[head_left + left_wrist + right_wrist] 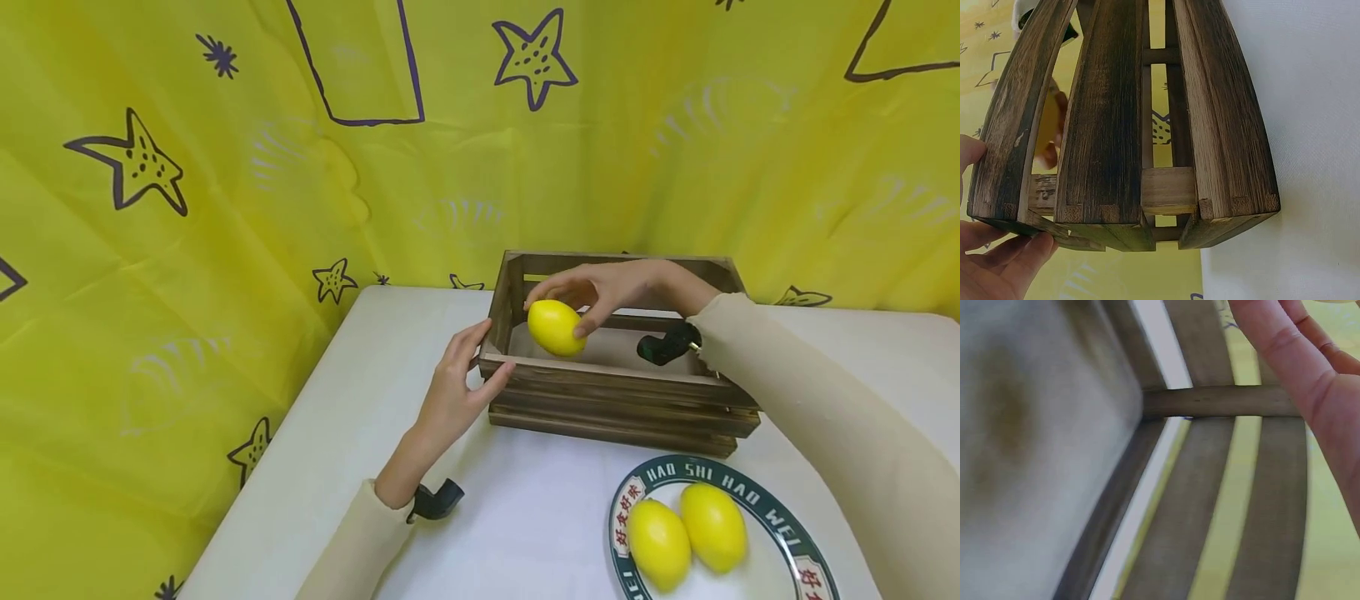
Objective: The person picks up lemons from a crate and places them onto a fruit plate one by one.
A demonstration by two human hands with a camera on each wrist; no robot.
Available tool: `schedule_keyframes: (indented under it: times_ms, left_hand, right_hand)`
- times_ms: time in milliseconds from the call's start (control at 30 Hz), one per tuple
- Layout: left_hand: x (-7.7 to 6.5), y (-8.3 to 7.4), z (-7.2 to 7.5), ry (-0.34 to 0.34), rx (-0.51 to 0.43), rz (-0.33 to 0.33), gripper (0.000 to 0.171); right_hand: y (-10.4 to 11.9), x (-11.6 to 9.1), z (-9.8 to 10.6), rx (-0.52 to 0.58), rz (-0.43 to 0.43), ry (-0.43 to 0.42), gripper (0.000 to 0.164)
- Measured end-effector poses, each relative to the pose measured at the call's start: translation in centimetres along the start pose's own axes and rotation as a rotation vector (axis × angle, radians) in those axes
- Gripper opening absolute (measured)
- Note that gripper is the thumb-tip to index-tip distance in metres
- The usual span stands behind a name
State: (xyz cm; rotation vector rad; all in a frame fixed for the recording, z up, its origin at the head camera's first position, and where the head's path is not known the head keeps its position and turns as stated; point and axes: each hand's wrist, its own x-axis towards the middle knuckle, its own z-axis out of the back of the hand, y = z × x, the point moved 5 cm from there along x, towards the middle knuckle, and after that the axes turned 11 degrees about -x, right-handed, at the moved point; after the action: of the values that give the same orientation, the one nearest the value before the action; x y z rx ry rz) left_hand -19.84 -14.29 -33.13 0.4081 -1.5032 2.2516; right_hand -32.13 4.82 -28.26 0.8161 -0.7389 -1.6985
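My right hand (622, 283) holds a yellow lemon (553, 327) between thumb and fingers, at the left part of a brown slatted wooden crate (600, 387). In the head view the lemon shows above the crate's floor; whether it touches the floor cannot be told. My left hand (450, 392) grips the crate's front left corner, thumb on the front slat and fingers at the left end. The left wrist view shows those fingers (1032, 259) against the slat ends. In the right wrist view, my right hand (1316, 381) is beside the crate's inner slats (1210, 487).
A plate with a green lettered rim (738, 483) stands in front of the crate and bears two lemons (658, 542). Both stand on a white table (517, 508). Behind hangs a yellow curtain (450, 167) with starfish drawings. Each wrist wears a dark camera (438, 500).
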Motion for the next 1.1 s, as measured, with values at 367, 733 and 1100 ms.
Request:
schedule_keyframes:
  times_ms: [367, 733, 1100]
  left_hand:
    - [-0.1, 0.0, -0.2, 0.003, 0.010, 0.001, 0.063]
    - [0.1, 0.0, -0.1, -0.003, 0.010, -0.004, 0.062]
    - [0.0, -0.1, 0.0, -0.013, 0.010, -0.002, 0.063]
  right_hand:
    - [2.1, -1.7, 1.0, -0.001, 0.016, -0.036, 0.065]
    - [4.5, -2.9, 0.2, -0.042, 0.084, 0.043, 0.061]
    - [7.7, -4.0, -3.5, -0.045, 0.129, 0.203, 0.062]
